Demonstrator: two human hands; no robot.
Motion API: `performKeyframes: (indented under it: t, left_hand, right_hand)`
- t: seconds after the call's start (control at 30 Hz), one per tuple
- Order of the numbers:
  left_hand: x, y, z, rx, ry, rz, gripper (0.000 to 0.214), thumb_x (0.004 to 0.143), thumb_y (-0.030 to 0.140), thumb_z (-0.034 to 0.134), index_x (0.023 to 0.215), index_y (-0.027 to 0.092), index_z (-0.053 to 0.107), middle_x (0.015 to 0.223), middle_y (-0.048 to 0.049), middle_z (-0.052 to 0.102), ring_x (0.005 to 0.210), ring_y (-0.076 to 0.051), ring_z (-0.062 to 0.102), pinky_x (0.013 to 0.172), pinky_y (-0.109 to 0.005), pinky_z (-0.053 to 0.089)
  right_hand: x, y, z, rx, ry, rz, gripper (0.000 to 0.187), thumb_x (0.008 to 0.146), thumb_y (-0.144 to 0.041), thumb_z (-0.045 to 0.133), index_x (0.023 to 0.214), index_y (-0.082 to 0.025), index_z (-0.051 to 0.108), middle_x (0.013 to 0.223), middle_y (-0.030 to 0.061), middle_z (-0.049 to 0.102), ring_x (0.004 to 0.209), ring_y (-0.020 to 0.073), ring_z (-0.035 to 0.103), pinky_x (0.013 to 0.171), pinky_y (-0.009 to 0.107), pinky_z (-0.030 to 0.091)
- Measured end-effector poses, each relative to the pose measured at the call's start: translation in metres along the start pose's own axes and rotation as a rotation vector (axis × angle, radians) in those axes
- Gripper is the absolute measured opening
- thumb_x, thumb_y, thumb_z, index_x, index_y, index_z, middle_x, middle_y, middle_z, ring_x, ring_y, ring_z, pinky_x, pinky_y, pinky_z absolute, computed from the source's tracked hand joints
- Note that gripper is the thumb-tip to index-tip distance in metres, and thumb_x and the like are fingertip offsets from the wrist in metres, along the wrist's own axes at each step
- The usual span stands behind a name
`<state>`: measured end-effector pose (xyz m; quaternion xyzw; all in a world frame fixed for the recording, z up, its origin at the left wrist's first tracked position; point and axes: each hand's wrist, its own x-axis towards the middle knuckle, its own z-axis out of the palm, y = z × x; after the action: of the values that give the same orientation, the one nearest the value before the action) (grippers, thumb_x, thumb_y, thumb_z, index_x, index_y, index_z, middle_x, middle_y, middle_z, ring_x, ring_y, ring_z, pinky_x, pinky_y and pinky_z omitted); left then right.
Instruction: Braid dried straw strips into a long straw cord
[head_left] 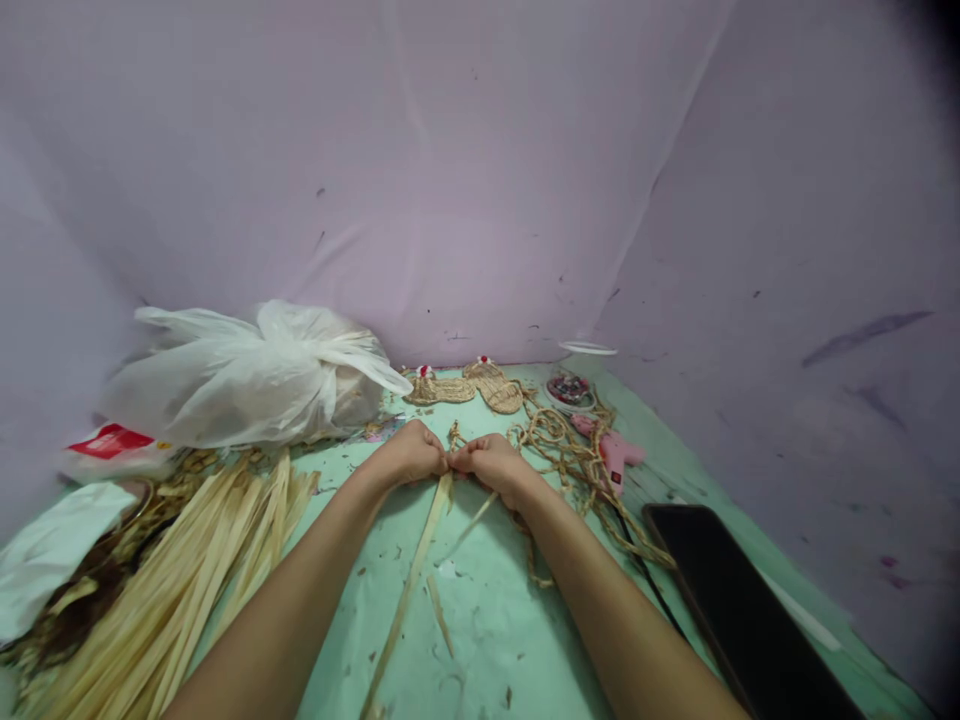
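Observation:
My left hand and my right hand meet close together above the green surface, both with fingers closed in a pinch. Between them they grip flat, straw-coloured fibre strips. One long fibre strip hangs from my left fingers down towards me, and a shorter fibre strip slants out below my right hand. Just beyond the fingertips, a short piece of braided or twisted cord shows. My fingers partly hide where the strips join it. A loose scrap of strip lies below.
On the left are a bundle of pale strips and a tied white plastic bag. Woven slipper-shaped pieces lie by the wall. Coiled cord, a pink glue gun and a black phone-like slab are on the right.

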<state>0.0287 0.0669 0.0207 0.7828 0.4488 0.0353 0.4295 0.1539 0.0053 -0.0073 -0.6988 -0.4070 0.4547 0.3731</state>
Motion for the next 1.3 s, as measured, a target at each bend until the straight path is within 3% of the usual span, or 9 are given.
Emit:
performKeyframes:
  t: [0.37,0.5,0.63,0.73,0.8,0.93,1.07,1.17,1.3]
  left_hand:
    - [-0.001,-0.008,0.0,0.028,-0.13,0.155,0.02,0.058,0.021,0.045,0.058,0.012,0.063,0.034,0.0043,0.036,0.034,-0.007,0.031,0.037,-0.019,0.024]
    - [-0.001,-0.009,-0.01,0.113,-0.009,0.152,0.016,0.058,0.024,0.051,0.056,0.013,0.062,0.039,0.0038,0.041,0.037,-0.007,0.033,0.039,-0.018,0.023]
    - [-0.004,-0.011,-0.032,0.201,-0.003,0.023,0.016,0.058,0.025,0.053,0.055,0.013,0.062,0.044,0.0012,0.049,0.038,-0.007,0.034,0.04,-0.019,0.026]
    - [-0.007,-0.002,-0.038,0.216,0.278,-0.069,0.016,0.058,0.022,0.055,0.066,0.012,0.064,0.047,0.0001,0.052,0.041,-0.008,0.041,0.044,-0.02,0.03]
    - [-0.009,0.009,-0.03,0.13,0.375,-0.118,0.022,0.059,0.02,0.054,0.077,0.012,0.064,0.043,0.0007,0.05,0.04,-0.01,0.043,0.044,-0.02,0.032]
    - [-0.007,0.026,0.004,-0.157,0.12,-0.218,0.019,0.063,0.014,0.044,0.07,0.009,0.061,0.036,-0.0002,0.046,0.033,-0.011,0.042,0.04,-0.023,0.034]
    - [0.0,0.019,0.018,-0.248,0.066,-0.206,0.01,0.056,0.01,0.045,0.049,0.012,0.053,0.035,0.0006,0.044,0.031,-0.009,0.037,0.037,-0.021,0.031]
    - [0.005,0.009,0.017,-0.178,0.1,-0.162,0.006,0.051,0.011,0.048,0.045,0.013,0.049,0.033,0.0045,0.036,0.032,-0.006,0.03,0.036,-0.02,0.023]
    - [0.01,0.003,0.021,-0.094,0.204,-0.127,0.008,0.048,0.01,0.049,0.042,0.013,0.045,0.034,0.0062,0.027,0.037,-0.005,0.025,0.038,-0.02,0.017]
  right_hand:
    - [-0.003,-0.005,-0.006,-0.137,0.047,0.036,0.011,0.051,-0.018,0.056,0.043,-0.015,0.049,0.034,-0.0046,0.037,0.035,0.0062,0.03,0.038,0.022,0.019]
    - [-0.002,-0.002,-0.011,0.049,-0.042,-0.04,0.008,0.051,-0.014,0.055,0.045,-0.013,0.051,0.038,-0.0044,0.042,0.037,0.0045,0.03,0.04,0.02,0.022]
    - [0.001,0.001,-0.008,0.101,-0.002,-0.03,0.005,0.049,-0.01,0.054,0.044,-0.012,0.054,0.038,-0.0033,0.044,0.039,0.0057,0.035,0.041,0.02,0.025]
    - [0.002,0.001,-0.006,0.091,-0.006,-0.046,0.008,0.048,-0.009,0.054,0.041,-0.012,0.053,0.037,-0.0035,0.043,0.039,0.0057,0.033,0.041,0.02,0.025]
    - [0.001,0.001,-0.005,0.09,-0.016,-0.063,0.009,0.048,-0.009,0.053,0.04,-0.013,0.052,0.037,-0.0037,0.043,0.039,0.0057,0.033,0.042,0.02,0.025]
    - [0.0,0.0,-0.007,0.09,-0.041,-0.075,0.01,0.049,-0.008,0.049,0.039,-0.013,0.05,0.037,-0.0037,0.043,0.04,0.0054,0.032,0.042,0.019,0.025]
    - [0.002,0.003,-0.008,0.01,-0.053,-0.067,0.008,0.051,-0.011,0.05,0.044,-0.012,0.053,0.038,-0.004,0.042,0.04,0.005,0.03,0.041,0.019,0.022]
    - [0.003,0.005,-0.009,-0.24,0.008,-0.122,0.01,0.054,-0.018,0.054,0.05,-0.011,0.06,0.039,-0.0034,0.042,0.04,0.0054,0.031,0.041,0.019,0.022]
    - [-0.006,-0.003,-0.008,-0.625,0.137,-0.28,0.017,0.058,-0.019,0.053,0.061,-0.014,0.069,0.048,0.0031,0.056,0.049,0.0105,0.047,0.046,0.021,0.027]
